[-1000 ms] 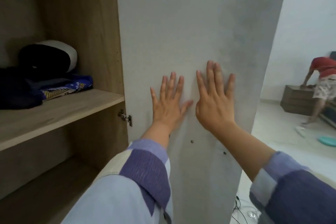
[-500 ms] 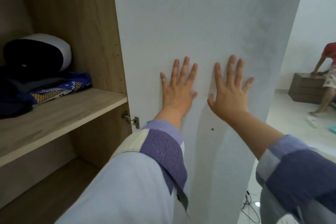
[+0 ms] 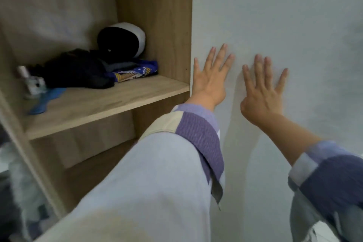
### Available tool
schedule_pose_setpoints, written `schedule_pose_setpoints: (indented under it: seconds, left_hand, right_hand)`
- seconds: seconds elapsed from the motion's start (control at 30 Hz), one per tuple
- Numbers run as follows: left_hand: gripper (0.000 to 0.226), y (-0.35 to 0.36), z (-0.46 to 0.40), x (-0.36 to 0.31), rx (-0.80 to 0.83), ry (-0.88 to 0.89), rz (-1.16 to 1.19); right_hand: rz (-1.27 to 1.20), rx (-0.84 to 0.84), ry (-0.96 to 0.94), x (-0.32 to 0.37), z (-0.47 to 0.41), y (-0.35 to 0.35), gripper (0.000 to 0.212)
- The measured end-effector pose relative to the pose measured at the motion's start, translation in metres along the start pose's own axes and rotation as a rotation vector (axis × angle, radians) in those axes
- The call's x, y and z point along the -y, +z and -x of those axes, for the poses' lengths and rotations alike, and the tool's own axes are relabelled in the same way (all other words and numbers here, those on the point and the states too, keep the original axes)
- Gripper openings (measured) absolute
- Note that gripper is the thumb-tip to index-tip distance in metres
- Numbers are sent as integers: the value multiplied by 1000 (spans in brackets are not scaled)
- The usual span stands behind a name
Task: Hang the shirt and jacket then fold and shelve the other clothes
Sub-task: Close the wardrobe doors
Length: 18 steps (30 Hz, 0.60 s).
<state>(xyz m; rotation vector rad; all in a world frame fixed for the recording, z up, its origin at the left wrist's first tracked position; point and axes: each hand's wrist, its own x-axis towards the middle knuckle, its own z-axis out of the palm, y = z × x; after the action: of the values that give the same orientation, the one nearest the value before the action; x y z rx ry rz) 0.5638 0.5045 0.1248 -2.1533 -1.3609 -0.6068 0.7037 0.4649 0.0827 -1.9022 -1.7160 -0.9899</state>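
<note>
Two hands, left (image 3: 211, 80) and right (image 3: 263, 94), flat, fingers spread, on wardrobe door (image 3: 284, 15); shelf (image 3: 110, 100) holds dark folded clothes (image 3: 78, 68).

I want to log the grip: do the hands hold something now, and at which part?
Nothing is held. The left hand and right hand lie flat, fingers spread, against the pale grey wardrobe door.

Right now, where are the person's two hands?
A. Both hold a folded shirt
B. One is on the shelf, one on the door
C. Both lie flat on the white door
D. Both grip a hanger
C: the left hand and the right hand lie open, fingers spread, against the white door, holding nothing.
</note>
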Motion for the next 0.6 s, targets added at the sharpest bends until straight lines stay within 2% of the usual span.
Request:
schedule_pose_setpoints:
  seconds: [0.17, 0.3, 0.43, 0.6]
  left_hand:
    - [82, -20, 59, 54, 62, -275, -173]
    - [82, -41, 143, 80, 168, -537, -280]
    - [81, -66, 246, 72, 296, -780, -378]
    - [78, -114, 376, 39, 365, -1085, -471]
  right_hand:
    - [-109, 90, -257, 69, -10, -8, 83]
    - [-285, 96, -490, 121, 20, -26, 84]
    - [-429, 98, -736, 169, 76, -51, 87]
    - [-620, 89, -998, 220, 157, -115, 83]
